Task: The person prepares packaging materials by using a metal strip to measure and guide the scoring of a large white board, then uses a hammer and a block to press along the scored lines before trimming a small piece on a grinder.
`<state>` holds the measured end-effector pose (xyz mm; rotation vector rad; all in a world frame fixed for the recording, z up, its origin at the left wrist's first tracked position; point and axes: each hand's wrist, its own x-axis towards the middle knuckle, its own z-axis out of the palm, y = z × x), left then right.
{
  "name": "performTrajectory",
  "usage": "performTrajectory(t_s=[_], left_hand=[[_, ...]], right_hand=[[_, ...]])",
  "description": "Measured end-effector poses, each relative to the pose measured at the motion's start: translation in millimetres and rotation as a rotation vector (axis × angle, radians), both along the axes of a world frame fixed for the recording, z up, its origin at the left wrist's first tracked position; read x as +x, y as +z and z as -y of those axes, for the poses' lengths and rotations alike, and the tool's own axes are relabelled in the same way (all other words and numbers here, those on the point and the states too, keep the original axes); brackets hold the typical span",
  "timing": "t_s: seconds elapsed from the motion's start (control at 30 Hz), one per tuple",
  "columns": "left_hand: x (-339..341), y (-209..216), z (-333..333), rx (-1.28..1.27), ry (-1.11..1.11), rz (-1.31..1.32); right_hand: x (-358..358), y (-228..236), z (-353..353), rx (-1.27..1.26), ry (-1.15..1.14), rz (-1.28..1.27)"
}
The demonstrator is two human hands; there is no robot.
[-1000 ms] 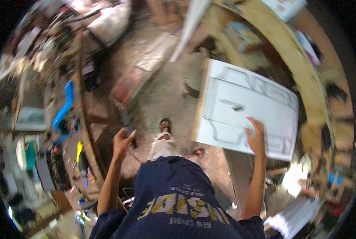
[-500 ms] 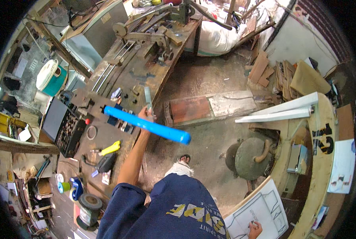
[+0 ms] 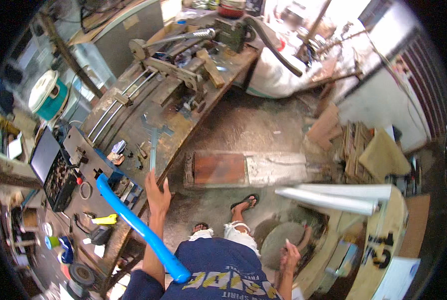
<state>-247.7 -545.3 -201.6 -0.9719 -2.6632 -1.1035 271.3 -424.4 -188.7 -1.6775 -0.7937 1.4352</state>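
My left hand [image 3: 157,196] is at the workbench's near edge, fingers stretched and thumb apart. Its fingertips meet the near end of a flat metal strip [image 3: 153,147], like a steel ruler, that lies on the bench; it does not grip it. Across my left forearm, nearer the view, slants a long blue tube [image 3: 138,227]; what holds it up does not show. My right hand [image 3: 289,256] is raised at the lower right, beside a round grey stool-like object [image 3: 279,245]. Its fingers are curled together, and whatever they may pinch is too small to make out.
The workbench [image 3: 133,120] carries a clamp with metal rods, an open black toolbox [image 3: 58,185], a yellow-handled tool [image 3: 104,219] and a tape ring [image 3: 85,190]. White channel pieces [image 3: 333,196] lie on a curved wooden counter [image 3: 383,225] at right. A wooden plank [image 3: 218,169] lies on the floor.
The left hand has come back and left, its fingers straightened, off the metal strip. My right hand has risen away from the drawn-on board, which has left the view. The whole view has shifted.
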Motion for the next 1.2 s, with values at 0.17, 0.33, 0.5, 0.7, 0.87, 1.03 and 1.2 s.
performTrajectory(t_s=[0.17,0.33,0.5,0.7,0.87,1.03,1.2], left_hand=[[88,8,2,0.089,0.409,0.238],[95,41,-120,0.309,0.247,0.268],[-41,117,-321,0.423,-0.151,-0.082],[-320,109,-457,0.312,0.000,-0.262],[-435,34,-492,-0.538,0.444,0.048],[-475,78,-439,-0.377,0.273,-0.049],[-446,84,-463,0.069,0.129,-0.489]], right_hand=[[-56,-16,-221,0.186,0.474,0.205],[-142,38,-417,0.520,0.715,0.297],[-178,78,-474,0.648,0.845,0.441],[-74,-40,-388,0.435,0.896,0.763],[-2,-76,-262,-0.015,0.519,0.698],[-92,-11,-226,-0.114,0.364,0.554],[-160,62,-277,0.210,0.278,0.578]])
